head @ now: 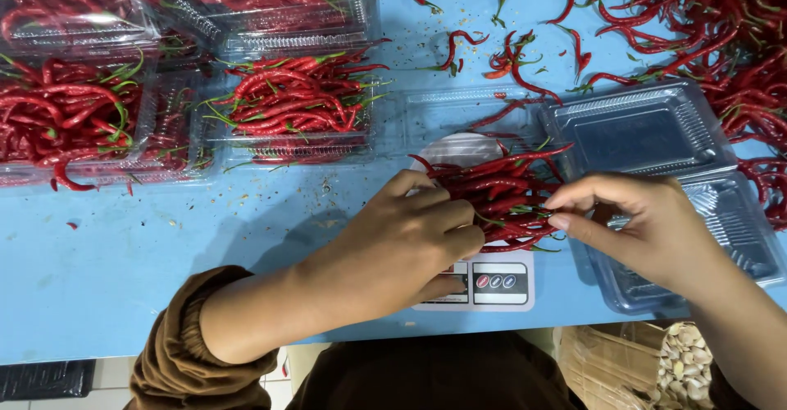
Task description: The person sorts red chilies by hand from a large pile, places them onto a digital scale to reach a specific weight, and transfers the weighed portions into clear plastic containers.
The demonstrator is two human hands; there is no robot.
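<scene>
Landmark: scale (484,283), white, flat, with round buttons on its front panel, at the near edge of the table (123,254).
Bunch position: chilli bunch (500,193) lies on top of the scale, covering most of its platform.
Bunch axis: long axis runs roughly left to right across the scale, tilted a little; green stems cluster at the right end, thin red tips fan out toward the left and the upper right.
Bunch look: long, slim, glossy red chillies, slightly curved, packed side by side; short green stalks.
Left hand (410,234): at the scale's left side, fingers curled and close together, resting on the left end of the bunch; brown sleeve (193,344) at the wrist.
Right hand (648,225): right of the scale, thumb and forefinger pinched narrow on the stem end of the bunch, other fingers loosely bent.
Open box (656,143): clear plastic clamshell, just right of the scale, partly under the right hand.
Filled boxes (295,102): clear clamshells of chillies, beyond and left of the scale.
Loose pile (721,41): heap of chillies beyond and right of the scale; strays between.
Surface: light blue tabletop, flecked with seeds and stem bits.
Room: tiled floor below the table edge, near the scale's front; pale cloves (684,365) in a bag to its lower right.
</scene>
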